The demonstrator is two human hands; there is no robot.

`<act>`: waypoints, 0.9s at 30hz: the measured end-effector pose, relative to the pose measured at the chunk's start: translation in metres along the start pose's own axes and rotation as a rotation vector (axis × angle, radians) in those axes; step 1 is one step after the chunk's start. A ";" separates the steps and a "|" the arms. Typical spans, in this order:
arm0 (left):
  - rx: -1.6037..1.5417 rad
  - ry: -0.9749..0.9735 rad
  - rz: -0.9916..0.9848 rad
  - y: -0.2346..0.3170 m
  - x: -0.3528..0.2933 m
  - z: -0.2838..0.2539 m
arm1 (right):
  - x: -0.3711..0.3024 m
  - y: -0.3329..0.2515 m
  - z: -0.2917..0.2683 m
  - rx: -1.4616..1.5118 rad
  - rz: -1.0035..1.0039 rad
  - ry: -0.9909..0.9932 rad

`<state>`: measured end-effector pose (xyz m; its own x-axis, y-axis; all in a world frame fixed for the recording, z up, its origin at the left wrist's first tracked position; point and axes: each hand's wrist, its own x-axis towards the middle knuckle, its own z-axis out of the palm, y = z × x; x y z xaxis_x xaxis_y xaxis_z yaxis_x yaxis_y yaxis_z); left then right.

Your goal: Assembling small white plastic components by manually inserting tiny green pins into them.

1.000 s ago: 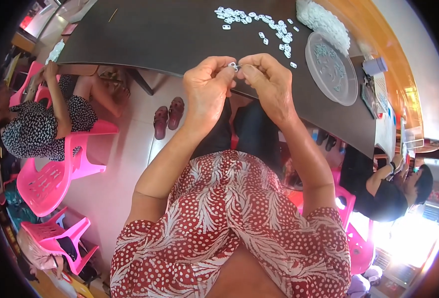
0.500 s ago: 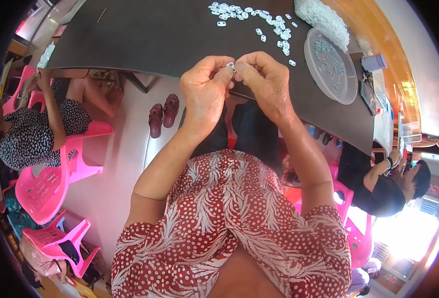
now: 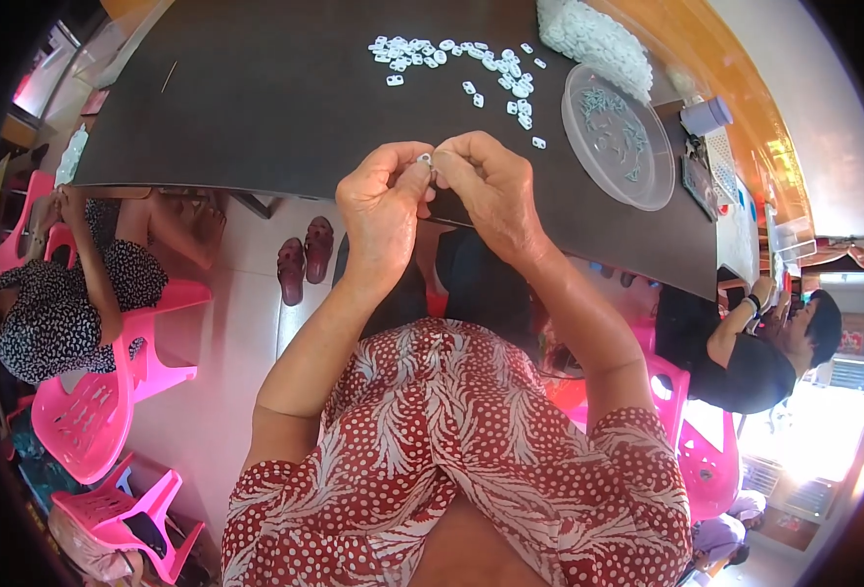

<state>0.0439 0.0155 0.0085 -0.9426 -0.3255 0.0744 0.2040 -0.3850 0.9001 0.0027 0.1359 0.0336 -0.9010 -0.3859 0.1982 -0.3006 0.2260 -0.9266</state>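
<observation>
Just over the near edge of the dark table, my hands meet fingertip to fingertip. My left hand (image 3: 381, 205) pinches a small white plastic piece (image 3: 425, 158) with a hole in it between thumb and forefinger. Against that piece, my right hand (image 3: 495, 196) is closed in a pinch; whatever its fingertips hold is hidden. Beyond the hands lie several loose white two-holed pieces (image 3: 412, 52) scattered on the tabletop. To the right stands a round clear plastic tray (image 3: 588, 168) with several small slender grey-green parts (image 3: 608, 103) in it.
A heap of white pieces in a clear bag (image 3: 593, 44) lies behind the tray. A lilac cup (image 3: 706, 115) stands at the right. On the dark table (image 3: 256, 98) a thin stick (image 3: 169, 76) lies far left. People sit at both sides; pink chairs (image 3: 85, 416) stand left.
The view has shifted a little, so the table and its contents appear further left, with nearer things lower. My hands keep the same pinch on the white piece.
</observation>
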 end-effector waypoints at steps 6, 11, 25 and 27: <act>-0.024 -0.009 -0.003 -0.002 0.018 -0.004 | 0.017 0.011 -0.040 -0.240 -0.076 0.206; -0.019 -0.044 -0.027 -0.007 0.029 -0.006 | 0.041 0.036 -0.071 -0.533 -0.123 0.238; 0.060 -0.029 -0.014 -0.015 0.023 -0.011 | 0.103 0.069 -0.085 -1.158 -0.401 0.227; 0.072 -0.025 -0.007 -0.015 0.022 -0.012 | 0.115 0.073 -0.082 -1.135 -0.494 0.209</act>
<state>0.0229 0.0040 -0.0083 -0.9505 -0.3008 0.0778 0.1784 -0.3236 0.9292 -0.1489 0.1818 0.0150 -0.6166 -0.5234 0.5881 -0.6254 0.7794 0.0379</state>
